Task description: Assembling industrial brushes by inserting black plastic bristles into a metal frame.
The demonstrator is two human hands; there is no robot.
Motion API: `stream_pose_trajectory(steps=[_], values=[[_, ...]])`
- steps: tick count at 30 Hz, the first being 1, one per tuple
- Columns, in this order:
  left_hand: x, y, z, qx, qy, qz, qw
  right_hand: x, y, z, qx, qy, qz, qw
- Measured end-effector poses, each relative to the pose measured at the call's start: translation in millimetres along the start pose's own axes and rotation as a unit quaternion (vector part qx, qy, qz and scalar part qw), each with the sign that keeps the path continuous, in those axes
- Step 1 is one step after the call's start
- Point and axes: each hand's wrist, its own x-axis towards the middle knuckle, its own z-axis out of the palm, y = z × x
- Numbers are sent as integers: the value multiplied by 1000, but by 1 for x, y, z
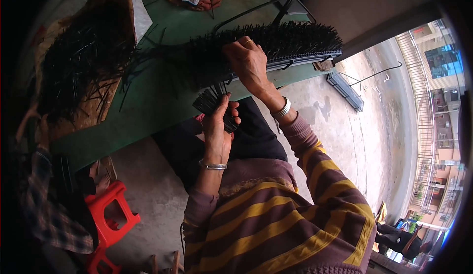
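A bundle of thin black strips [207, 101] is in my left hand [217, 128], which is closed round it with the thumb pressed along its upper side. Just above it, at the table's near edge, lies a long narrow rack [300, 59] with a toothed grey edge and a dense row of black bristle-like strips [300, 33] standing in it. My right hand [250, 66] rests over the rack's left part, its fingers pinched together among the bristles. Whatever those fingertips hold is hidden. The rack's left end is dark and hard to make out.
A heap of loose black strips [84, 47] lies on brown cardboard [111, 94] on the green table [143, 138]. Beyond is a reddish glove [209, 0]. Another person's plaid sleeve [54, 200] and a red stool [106, 200] are left. A wire-handled grey rack [346, 92] lies on the floor.
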Motion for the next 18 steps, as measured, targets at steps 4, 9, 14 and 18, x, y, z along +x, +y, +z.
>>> stream_pose_trajectory(steps=[4, 9, 14, 18], values=[[-4, 7, 3, 17, 22, -9, 1000, -7, 0, 0, -3, 36, -17, 999], [-1, 5, 1, -11, 15, 2, 1000, -10, -5, -12, -61, 15, -45, 997], [1, 4, 2, -21, 7, 8, 1000, -14, -11, -27, -21, 16, 13, 1000], [2, 4, -2, -22, -15, -11, 1000, -28, -14, -52, 318, -225, 209, 897]])
